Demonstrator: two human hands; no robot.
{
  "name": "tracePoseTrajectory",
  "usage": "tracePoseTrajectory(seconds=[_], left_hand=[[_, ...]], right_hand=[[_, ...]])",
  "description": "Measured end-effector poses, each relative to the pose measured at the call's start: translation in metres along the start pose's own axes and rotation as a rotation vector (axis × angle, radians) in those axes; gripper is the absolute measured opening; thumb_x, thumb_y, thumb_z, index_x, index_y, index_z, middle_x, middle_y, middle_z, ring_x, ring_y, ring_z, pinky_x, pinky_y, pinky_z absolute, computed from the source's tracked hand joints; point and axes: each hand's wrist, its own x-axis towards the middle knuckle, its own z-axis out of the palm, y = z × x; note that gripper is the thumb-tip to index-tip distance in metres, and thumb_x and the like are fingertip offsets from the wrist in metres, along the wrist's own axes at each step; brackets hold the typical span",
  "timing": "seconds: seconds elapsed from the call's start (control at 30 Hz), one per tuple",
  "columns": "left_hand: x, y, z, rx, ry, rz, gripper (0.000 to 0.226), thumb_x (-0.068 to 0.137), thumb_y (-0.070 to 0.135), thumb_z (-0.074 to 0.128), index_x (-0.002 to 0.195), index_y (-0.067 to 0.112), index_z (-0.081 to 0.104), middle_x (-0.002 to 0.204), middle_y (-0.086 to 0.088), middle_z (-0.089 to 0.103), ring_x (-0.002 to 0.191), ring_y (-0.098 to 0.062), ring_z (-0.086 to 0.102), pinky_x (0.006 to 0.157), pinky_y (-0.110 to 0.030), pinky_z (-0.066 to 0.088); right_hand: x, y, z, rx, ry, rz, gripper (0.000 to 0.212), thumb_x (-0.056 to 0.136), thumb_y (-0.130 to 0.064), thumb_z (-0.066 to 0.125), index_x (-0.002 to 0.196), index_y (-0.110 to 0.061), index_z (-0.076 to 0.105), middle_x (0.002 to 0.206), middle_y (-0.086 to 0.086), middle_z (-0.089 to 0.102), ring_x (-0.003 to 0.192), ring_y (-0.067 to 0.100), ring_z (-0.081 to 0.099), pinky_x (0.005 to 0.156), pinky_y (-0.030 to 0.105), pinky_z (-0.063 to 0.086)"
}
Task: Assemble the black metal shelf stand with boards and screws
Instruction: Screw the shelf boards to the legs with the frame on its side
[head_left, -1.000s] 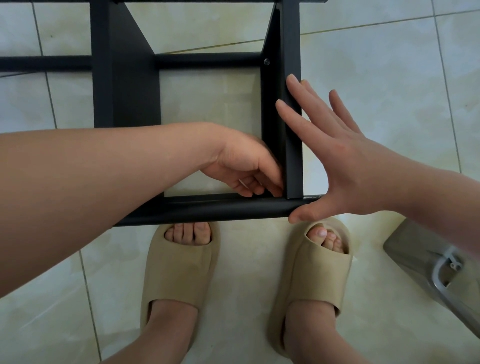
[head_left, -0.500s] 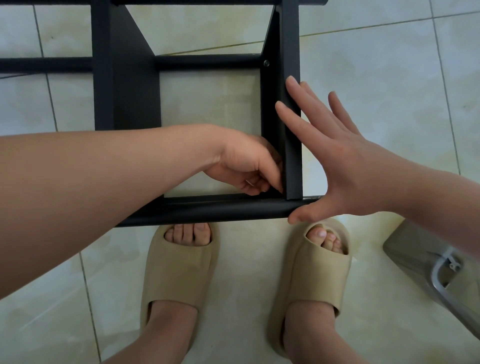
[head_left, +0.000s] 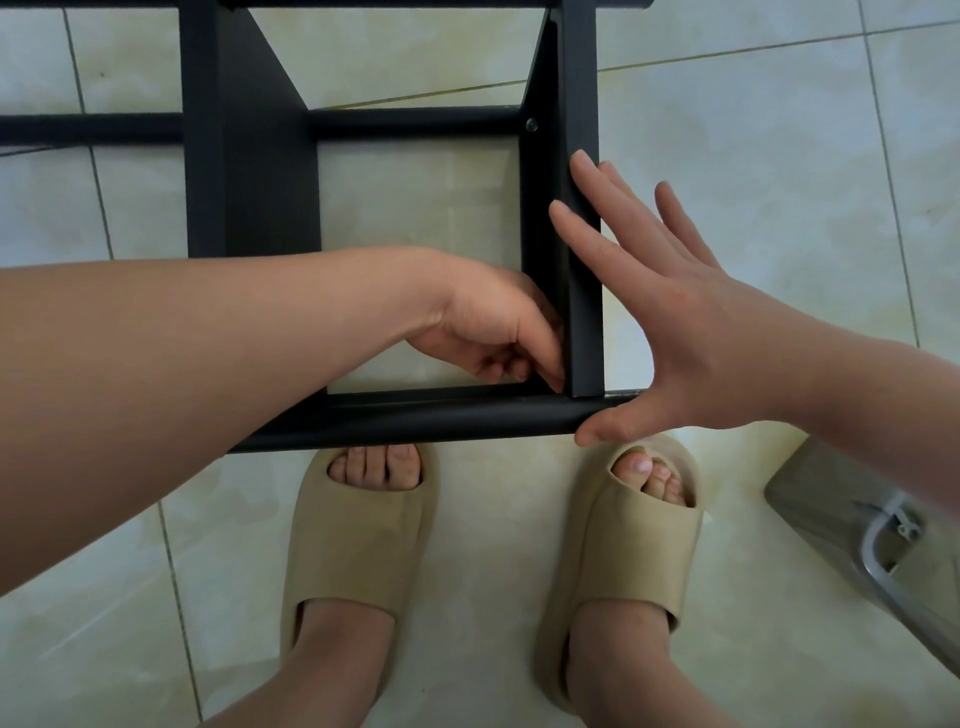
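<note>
The black metal shelf stand (head_left: 441, 418) lies on the tiled floor, its front tube just beyond my feet. Two black boards cross it: a left board (head_left: 249, 182) and a right board (head_left: 584, 260). A screw head (head_left: 531, 123) shows where the right board meets the rear tube. My left hand (head_left: 493, 332) reaches inside the frame, its fingers curled into the inner corner of the right board and front tube, pinching a small screw that is mostly hidden. My right hand (head_left: 691, 332) lies flat with straight fingers against the right board's outer face, thumb on the front tube's end.
Both my feet in beige slippers (head_left: 358, 530) stand right behind the front tube. A grey flat object with a metal bracket (head_left: 831, 499) lies on the floor at the right. Pale tiled floor surrounds the stand.
My left hand's fingers have shifted slightly at the inner corner, and the small pale piece seen between them earlier is now covered. My right hand and the stand have stayed put.
</note>
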Motion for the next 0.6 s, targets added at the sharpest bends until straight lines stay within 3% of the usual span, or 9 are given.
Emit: tracePoseTrajectory(seconds=[0.27, 0.4, 0.5, 0.6], left_hand=[[-0.0027, 0.0005, -0.002, -0.022, -0.013, 0.0, 0.017, 0.085, -0.003, 0.066, 0.083, 0.015, 0.064, 0.069, 0.001, 0.057, 0.063, -0.009, 0.05, 0.064, -0.022, 0.038], [-0.0055, -0.0003, -0.0031, 0.01, -0.067, -0.1, 0.011, 0.09, 0.008, 0.062, 0.096, 0.017, 0.064, 0.082, 0.002, 0.061, 0.068, -0.01, 0.049, 0.065, -0.023, 0.039], [-0.0051, -0.0002, -0.0025, 0.02, -0.041, -0.1, 0.01, 0.092, 0.015, 0.063, 0.089, 0.02, 0.07, 0.081, 0.006, 0.068, 0.065, -0.009, 0.048, 0.063, -0.023, 0.037], [-0.0021, 0.0007, -0.0003, 0.017, -0.013, -0.047, 0.021, 0.09, 0.006, 0.066, 0.074, 0.019, 0.07, 0.07, 0.005, 0.068, 0.061, -0.009, 0.044, 0.061, -0.022, 0.033]], right_hand=[[0.0003, 0.0006, 0.0014, -0.004, 0.007, -0.005, 0.139, 0.061, -0.084, 0.063, 0.162, -0.012, -0.001, 0.167, 0.013, -0.017, 0.154, 0.025, -0.018, 0.124, 0.05, -0.011], [0.0003, 0.0007, 0.0012, -0.002, 0.01, -0.005, 0.139, 0.061, -0.084, 0.062, 0.162, -0.012, -0.001, 0.167, 0.013, -0.017, 0.154, 0.025, -0.018, 0.124, 0.05, -0.011], [0.0002, 0.0005, 0.0008, 0.001, 0.008, -0.002, 0.139, 0.061, -0.084, 0.062, 0.162, -0.012, -0.001, 0.167, 0.012, -0.017, 0.154, 0.025, -0.018, 0.124, 0.048, -0.012], [0.0003, 0.0002, 0.0007, 0.0, 0.008, -0.002, 0.139, 0.061, -0.083, 0.063, 0.162, -0.012, -0.001, 0.167, 0.012, -0.018, 0.154, 0.024, -0.018, 0.124, 0.047, -0.012]])
